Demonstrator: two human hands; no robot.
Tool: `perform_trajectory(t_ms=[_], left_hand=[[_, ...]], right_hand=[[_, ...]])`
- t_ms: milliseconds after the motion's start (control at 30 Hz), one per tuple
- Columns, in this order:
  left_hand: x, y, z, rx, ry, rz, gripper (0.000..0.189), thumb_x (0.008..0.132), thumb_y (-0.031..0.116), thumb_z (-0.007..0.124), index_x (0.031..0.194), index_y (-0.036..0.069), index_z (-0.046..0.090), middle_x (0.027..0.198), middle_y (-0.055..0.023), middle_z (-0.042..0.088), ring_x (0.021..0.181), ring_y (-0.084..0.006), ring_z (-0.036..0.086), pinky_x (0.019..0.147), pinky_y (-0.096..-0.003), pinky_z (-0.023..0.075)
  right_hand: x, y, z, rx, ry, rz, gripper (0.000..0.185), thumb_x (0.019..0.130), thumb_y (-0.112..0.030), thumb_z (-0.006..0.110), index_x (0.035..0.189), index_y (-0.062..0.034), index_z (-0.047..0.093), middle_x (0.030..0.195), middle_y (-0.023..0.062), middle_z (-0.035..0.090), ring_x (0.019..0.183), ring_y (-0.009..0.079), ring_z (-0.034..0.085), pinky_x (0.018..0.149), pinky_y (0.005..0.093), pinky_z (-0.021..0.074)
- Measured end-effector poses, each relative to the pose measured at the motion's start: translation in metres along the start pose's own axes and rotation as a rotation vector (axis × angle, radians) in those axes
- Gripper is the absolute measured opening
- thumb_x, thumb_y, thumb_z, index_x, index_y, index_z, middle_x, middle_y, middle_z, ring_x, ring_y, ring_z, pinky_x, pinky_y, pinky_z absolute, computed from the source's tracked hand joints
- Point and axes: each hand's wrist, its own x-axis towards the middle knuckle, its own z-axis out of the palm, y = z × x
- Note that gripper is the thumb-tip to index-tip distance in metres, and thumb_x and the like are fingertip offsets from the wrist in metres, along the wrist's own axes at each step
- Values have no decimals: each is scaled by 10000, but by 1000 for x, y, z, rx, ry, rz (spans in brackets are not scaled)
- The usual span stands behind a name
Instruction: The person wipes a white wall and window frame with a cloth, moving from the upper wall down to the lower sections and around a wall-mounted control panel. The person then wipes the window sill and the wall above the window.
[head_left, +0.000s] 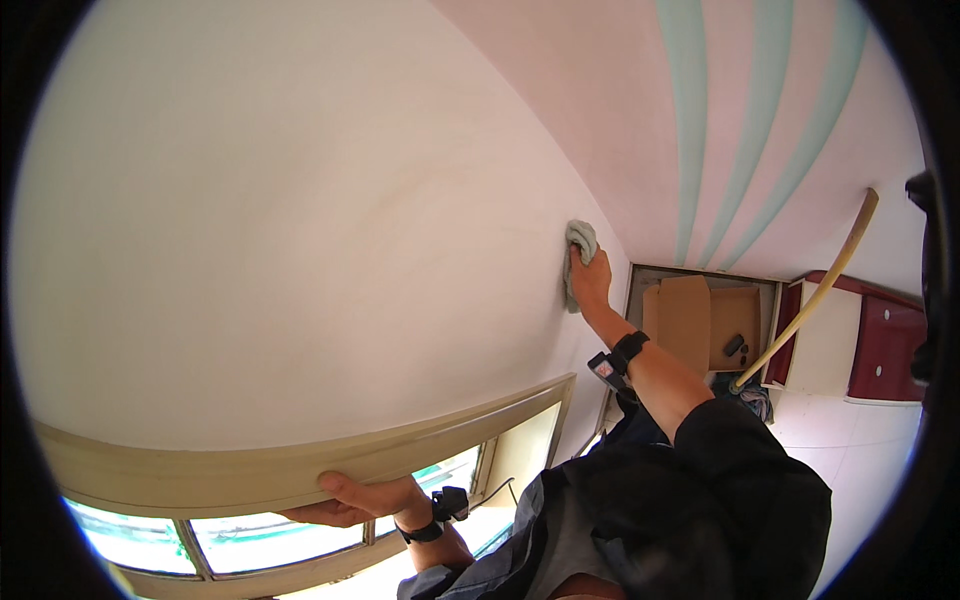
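Note:
My right hand (591, 277) grips a folded grey-green cloth (580, 234) and holds it against a pale wall (315, 247), close to the corner with a pink wall. Faint yellowish smudges show on the pale surface. Lower down, my left hand (360, 501) holds the edge of the beige window frame trim (187, 476), thumb on its face and fingers beneath. A black wrist strap with a small device sits on each of my wrists.
Under the trim is a bright window (277, 540). An open cardboard box (679, 319) holds small black items. A wooden pole (817, 292) leans against the pink striped wall (600, 112), its lower end by crumpled fabric (759, 401). Dark red and white drawers (887, 345) stand at right.

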Motion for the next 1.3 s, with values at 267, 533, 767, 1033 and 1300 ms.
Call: perform_trajectory(t_ms=[267,533,767,1033,1300], left_hand=[[0,2,3,-65,16,-23,893,894,510,653,1604,99,302,1583,-136,379,1343,-301,486,987,-493,489],[0,-1,8,-14,8,-24,878,913,504,630,1608,99,277,1564,-145,388,1337,-300,486,981,-492,487],[1,-3,7,6,-12,21,846,931,493,606,1590,72,283,1548,-166,388,1317,-298,494,964,-481,495],[-1,-1,10,78,4,-6,823,949,500,536,1594,65,269,1533,-188,396,1311,-314,493,962,-488,499],[0,-12,6,91,9,0,803,956,487,511,1602,84,257,1538,-188,389,1302,-321,504,942,-504,514]], right_hand=[[-36,-165,-9,255,-44,-651,499,805,127,666,1263,-71,652,1176,106,606,1122,268,611,974,332,489],[3,-35,3,57,108,-8,311,954,-150,679,1249,-59,641,1152,172,628,1062,354,625,945,425,493],[19,-50,1,-43,54,-273,407,941,-125,676,1333,-47,598,1177,177,613,1093,374,603,937,429,494],[82,-154,6,135,95,-680,494,853,-6,703,1328,-103,611,1186,171,596,1102,393,593,920,451,500],[45,89,25,-126,163,355,367,979,-307,620,1232,-46,666,1016,206,731,991,403,690,890,463,523]])
